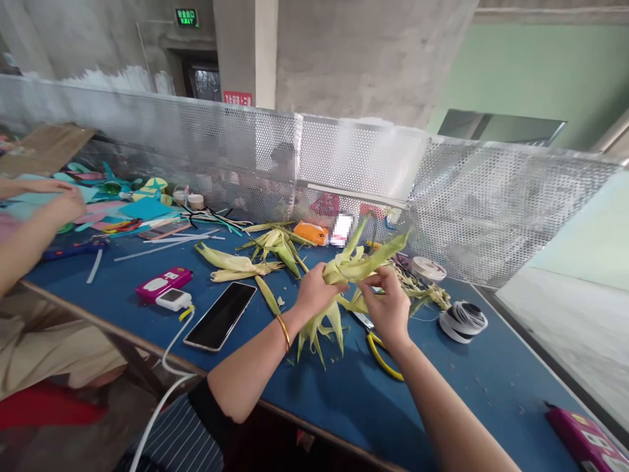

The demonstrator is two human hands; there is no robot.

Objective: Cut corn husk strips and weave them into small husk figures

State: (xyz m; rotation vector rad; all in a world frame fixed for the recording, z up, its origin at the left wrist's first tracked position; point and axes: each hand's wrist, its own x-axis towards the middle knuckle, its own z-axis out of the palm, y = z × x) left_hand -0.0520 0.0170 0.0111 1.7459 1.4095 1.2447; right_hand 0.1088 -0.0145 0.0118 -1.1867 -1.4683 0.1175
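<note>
A bundle of green corn husks (351, 270) is hanging above the blue table (452, 406), its lower strips fanning out beneath the hands. The left hand (317, 292) is gripping its middle, fingers closing round the husks; the right hand (388, 305) is pinching an edge between thumb and fingers, though the exact contact is hard to make out. Yellow-handled scissors (378, 357) are lying under the right hand, and a black-and-white roll (462, 321) is sitting further right. Left of the hands, loose husks (230, 262) are spreading behind a black phone (221, 316), while another person's hands (66, 200) are hovering near coloured pieces (142, 208).
</note>
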